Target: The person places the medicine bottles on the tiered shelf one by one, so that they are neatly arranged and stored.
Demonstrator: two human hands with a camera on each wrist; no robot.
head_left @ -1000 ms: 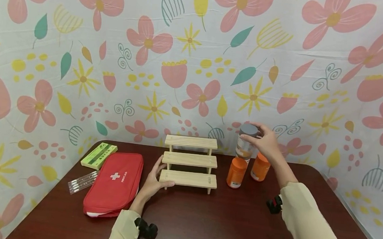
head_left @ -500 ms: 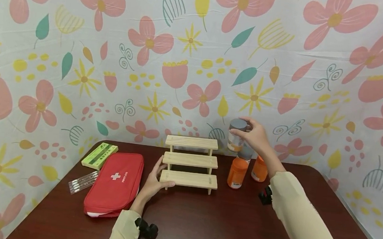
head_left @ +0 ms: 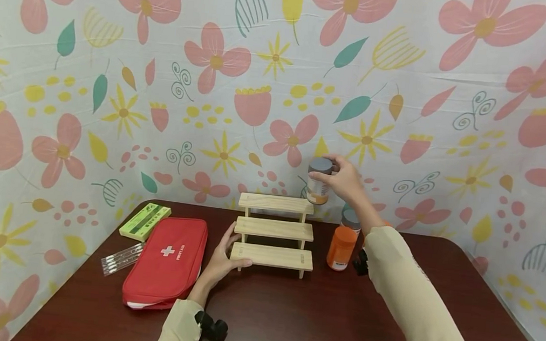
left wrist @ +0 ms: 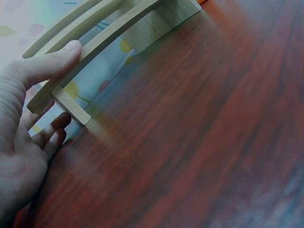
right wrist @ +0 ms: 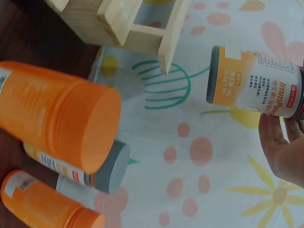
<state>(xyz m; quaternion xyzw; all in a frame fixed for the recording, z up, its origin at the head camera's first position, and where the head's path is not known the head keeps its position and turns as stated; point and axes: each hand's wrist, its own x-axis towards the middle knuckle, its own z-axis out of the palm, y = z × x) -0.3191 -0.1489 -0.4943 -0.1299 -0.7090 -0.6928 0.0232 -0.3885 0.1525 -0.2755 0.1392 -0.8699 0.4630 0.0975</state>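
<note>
A three-step wooden display stand sits at the back of the dark table. My left hand grips its left end, thumb over the lowest step and fingers at the side; the left wrist view shows the thumb on the wood. Raised over the right end of the top step is a supplement bottle with a grey lid and a white and orange label. My right hand pinches it near the lid. Below that arm stand an orange bottle and another grey-lidded bottle, partly hidden.
In the right wrist view a second orange bottle shows, mostly hidden by the sleeve in the head view. Left of the stand lie a red first aid bag, a green box and a clear packet. A floral cloth hangs behind.
My right hand has carried the grey-lidded bottle left and slightly up, from over the other bottles to the stand's top step. My left hand keeps its place on the stand.
</note>
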